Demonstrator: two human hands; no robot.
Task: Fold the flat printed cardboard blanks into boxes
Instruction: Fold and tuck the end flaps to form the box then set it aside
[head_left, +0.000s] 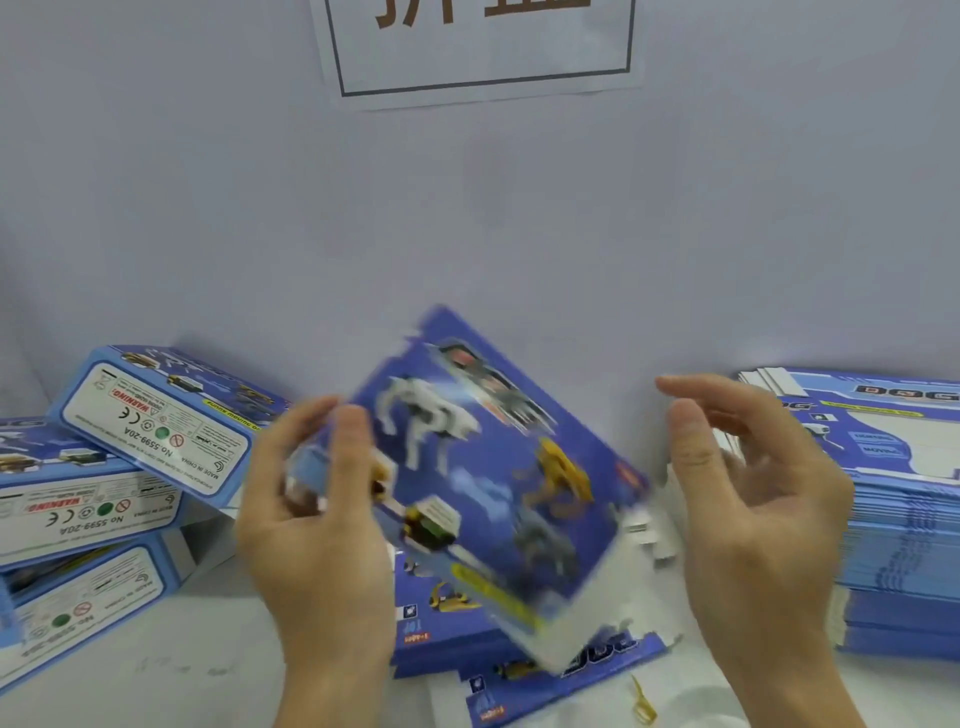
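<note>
A blue printed box with robot-dog pictures is tilted and motion-blurred above the table. My left hand grips its left end, thumb on the printed face and fingers curled behind. My right hand hovers just right of the box with fingers relaxed and spread, touching nothing. Flat blue blanks lie on the table beneath the box.
Three folded boxes lean in a pile at the left. A tall stack of flat blanks stands at the right. A yellow rubber band lies near the front edge. A white wall with a paper sign rises behind.
</note>
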